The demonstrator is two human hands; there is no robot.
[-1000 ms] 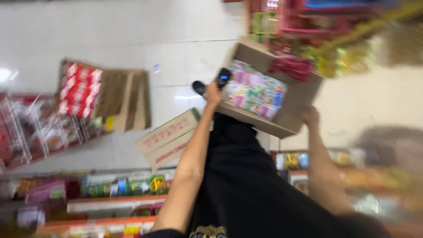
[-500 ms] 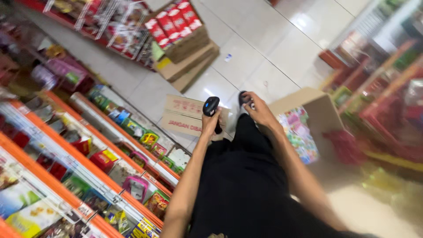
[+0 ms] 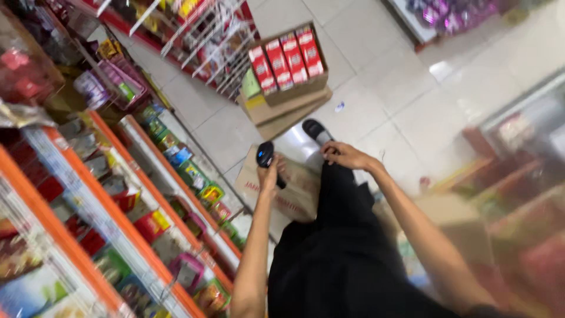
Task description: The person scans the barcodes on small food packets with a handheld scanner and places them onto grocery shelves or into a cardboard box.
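Beside the shelves [image 3: 147,194], left hand [image 3: 269,175] outstretched, gripping a black scanner [image 3: 268,159]; right hand [image 3: 348,156] loosely open, empty

The left hand [image 3: 269,175] grips a black handheld scanner [image 3: 266,158] above a flat brown cardboard box [image 3: 294,191] lying on the tiled floor [image 3: 376,112]. The right hand [image 3: 346,156] rests open on the black-trousered knee [image 3: 341,194]. Orange-edged shelves [image 3: 118,224] of packets run along the left; an open carton [image 3: 288,65] holds 4 red packs
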